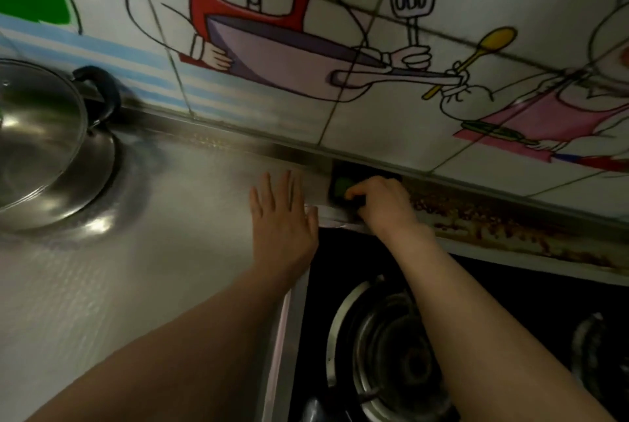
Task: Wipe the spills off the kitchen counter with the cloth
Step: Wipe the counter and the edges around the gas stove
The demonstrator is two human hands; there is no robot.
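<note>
**Cloth wedged in the back corner by the stove**

The left hand (pixel 282 217) lies flat on the steel counter (pixel 170 268), fingers straight and slightly spread, pointing toward twelve o'clock. Just at its three o'clock, the right hand (pixel 384 204) curls its fingers round the cloth (pixel 340 185), a dark wad with a green patch. The cloth sits where the counter's back edge meets the cartoon-tiled wall (pixel 306 30). From there a ledge (pixel 510 224) speckled with brown stains runs toward four o'clock. At the right hand's six o'clock is the black stove's burner (pixel 384 353). Far off at nine o'clock, a lidded steel pot (pixel 51 149) stands on the counter.
</note>
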